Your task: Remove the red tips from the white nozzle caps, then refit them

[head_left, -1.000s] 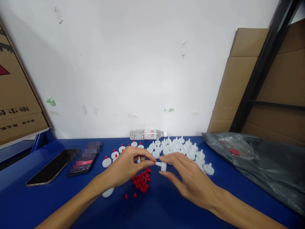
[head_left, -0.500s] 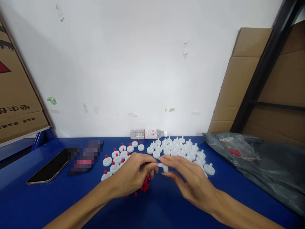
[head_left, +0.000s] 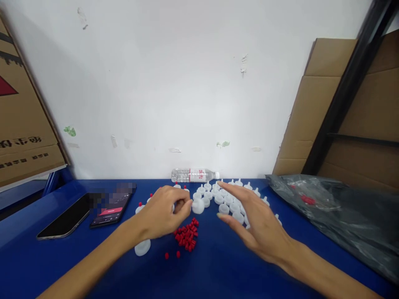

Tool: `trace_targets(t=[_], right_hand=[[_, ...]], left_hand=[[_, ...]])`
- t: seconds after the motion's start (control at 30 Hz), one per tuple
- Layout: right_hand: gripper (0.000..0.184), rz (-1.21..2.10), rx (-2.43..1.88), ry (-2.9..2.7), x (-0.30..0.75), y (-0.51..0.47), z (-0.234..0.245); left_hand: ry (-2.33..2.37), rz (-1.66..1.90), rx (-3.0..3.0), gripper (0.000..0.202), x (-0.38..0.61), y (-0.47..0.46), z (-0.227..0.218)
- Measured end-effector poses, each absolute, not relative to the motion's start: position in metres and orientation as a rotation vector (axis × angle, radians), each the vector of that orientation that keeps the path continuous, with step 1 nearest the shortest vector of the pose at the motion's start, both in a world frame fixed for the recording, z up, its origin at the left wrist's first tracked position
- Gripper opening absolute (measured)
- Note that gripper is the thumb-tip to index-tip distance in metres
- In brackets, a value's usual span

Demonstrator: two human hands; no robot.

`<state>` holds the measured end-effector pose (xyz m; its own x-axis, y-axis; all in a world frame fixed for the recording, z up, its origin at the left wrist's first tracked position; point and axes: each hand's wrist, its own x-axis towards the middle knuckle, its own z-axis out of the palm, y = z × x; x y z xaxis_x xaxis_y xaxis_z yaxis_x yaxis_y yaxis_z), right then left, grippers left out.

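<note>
Left hand pinches a white cap; right hand gapes wide, empty.
The cap juts toward the left hand's three o'clock, red pieces at its seven; a light, steady pinch should prevent tilting.

Looked like a workshop or packing corner. Blue counter across the bottom of the frame carried batches of matching small parts: white nozzle lids around lower center, red caps heaped beside them. Printed carton stood at left edge; cardboard and black metal upright at upper right. Wall was bare white, scuffed and patchy.
</note>
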<state>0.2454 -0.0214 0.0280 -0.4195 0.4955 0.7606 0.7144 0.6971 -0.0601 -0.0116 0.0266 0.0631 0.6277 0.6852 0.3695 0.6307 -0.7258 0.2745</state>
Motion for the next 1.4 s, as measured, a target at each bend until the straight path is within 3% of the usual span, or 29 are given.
trace_targets(t=[0.13,0.53,0.77,0.97,1.13,1.4], right_hand=[[0.049,-0.358,-0.896,-2.089,0.249,-0.02,0.029],[0.041,-0.289,-0.738,-2.135,0.242,-0.027,0.027],[0.032,-0.307,-0.797,-2.179,0.24,-0.027,0.028],[0.021,-0.392,-1.14,-2.251,0.243,-0.017,0.02],[0.027,-0.495,-1.323,-2.305,0.25,-0.006,0.007],[0.026,-0.396,-1.276,-2.379,0.245,-0.009,0.007]], left_hand=[[1.271,0.465,2.906,0.038,-0.025,0.04,0.062],[1.397,0.171,2.951,0.03,-0.019,0.044,0.048],[1.575,0.148,2.97,0.036,-0.02,0.054,0.039],[1.609,0.161,2.973,0.03,-0.023,0.055,0.039],[1.553,0.264,2.984,0.027,-0.025,0.051,0.046],[1.225,0.294,3.068,0.023,-0.016,0.042,0.042]])
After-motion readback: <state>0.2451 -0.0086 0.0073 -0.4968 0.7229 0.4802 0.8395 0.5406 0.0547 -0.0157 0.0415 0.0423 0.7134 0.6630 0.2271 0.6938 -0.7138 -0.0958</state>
